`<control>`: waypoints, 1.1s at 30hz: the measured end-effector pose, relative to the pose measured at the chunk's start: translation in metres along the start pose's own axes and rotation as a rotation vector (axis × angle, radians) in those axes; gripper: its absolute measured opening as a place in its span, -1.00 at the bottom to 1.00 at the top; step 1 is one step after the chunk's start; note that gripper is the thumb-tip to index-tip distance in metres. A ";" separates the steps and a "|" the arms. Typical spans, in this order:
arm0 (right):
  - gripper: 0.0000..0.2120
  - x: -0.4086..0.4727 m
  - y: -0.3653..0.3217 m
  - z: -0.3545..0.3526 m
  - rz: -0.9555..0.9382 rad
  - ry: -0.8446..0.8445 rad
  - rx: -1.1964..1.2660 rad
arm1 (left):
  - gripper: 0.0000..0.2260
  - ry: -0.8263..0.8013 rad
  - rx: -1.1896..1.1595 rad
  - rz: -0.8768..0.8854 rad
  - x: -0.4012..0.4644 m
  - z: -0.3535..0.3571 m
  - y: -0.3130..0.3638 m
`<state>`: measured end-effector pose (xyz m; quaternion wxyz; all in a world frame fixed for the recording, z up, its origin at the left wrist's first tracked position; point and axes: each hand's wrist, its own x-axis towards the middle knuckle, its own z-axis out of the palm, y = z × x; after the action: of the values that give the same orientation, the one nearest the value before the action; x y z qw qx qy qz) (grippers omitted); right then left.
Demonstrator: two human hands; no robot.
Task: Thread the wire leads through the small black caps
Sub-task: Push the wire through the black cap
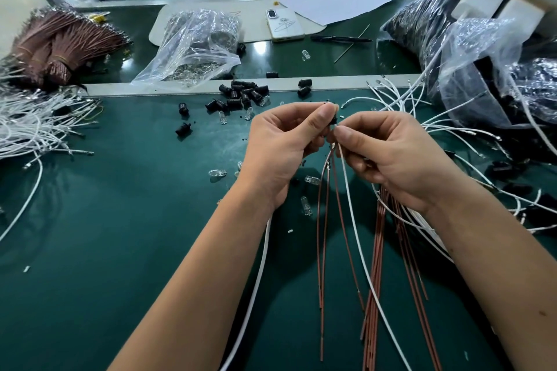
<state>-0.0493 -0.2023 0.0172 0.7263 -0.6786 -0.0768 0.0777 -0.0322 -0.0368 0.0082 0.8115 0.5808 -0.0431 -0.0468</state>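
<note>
The left hand (280, 153) pinched a small black plastic cap (332, 117) between thumb and forefinger, and the right hand (391, 159) pressed its fingertips together just below it, apparently on the top of the thin white insulated lead (358, 238), though the contact point was hidden. Thin reddish-brown insulated leads (324, 220) hung beneath the fingers beside the white one. The likeliest slip was the soft lead bending short of the cap's hole, since the grip sat so near its tip. A loosened left pinch could drop the cap among the loose black caps (241, 96) beyond the fingers.
</note>
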 end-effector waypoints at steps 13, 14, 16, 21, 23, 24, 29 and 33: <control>-0.81 0.000 0.000 -0.002 -0.084 0.001 0.013 | -0.83 -0.108 -0.016 0.189 0.002 -0.005 0.002; -0.81 0.000 0.000 -0.003 -0.084 0.000 0.013 | -0.84 -0.108 -0.024 0.192 0.002 -0.005 0.002; -0.82 0.000 0.001 -0.003 -0.084 0.001 0.013 | -0.83 -0.112 -0.045 0.198 0.002 -0.004 0.002; -0.77 -0.001 0.001 -0.003 -0.088 0.002 0.023 | -0.84 -0.140 -0.065 0.214 0.002 -0.005 0.002; -0.78 -0.001 0.001 -0.003 -0.093 -0.004 0.022 | -0.85 -0.145 -0.067 0.221 0.001 -0.005 0.003; -0.78 -0.001 0.001 -0.003 -0.095 -0.008 0.023 | -0.85 -0.146 -0.070 0.223 0.001 -0.004 0.003; -0.82 0.000 0.001 -0.004 -0.103 -0.013 0.029 | -0.84 -0.161 -0.077 0.255 0.000 -0.003 0.005; -0.85 -0.001 0.002 -0.003 -0.115 -0.013 -0.005 | -0.79 -0.174 -0.094 0.289 -0.001 -0.001 0.007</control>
<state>-0.0495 -0.2051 0.0146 0.7273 -0.6744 -0.1209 0.0401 -0.0329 -0.0332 0.0146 0.8294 0.5236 -0.1941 0.0183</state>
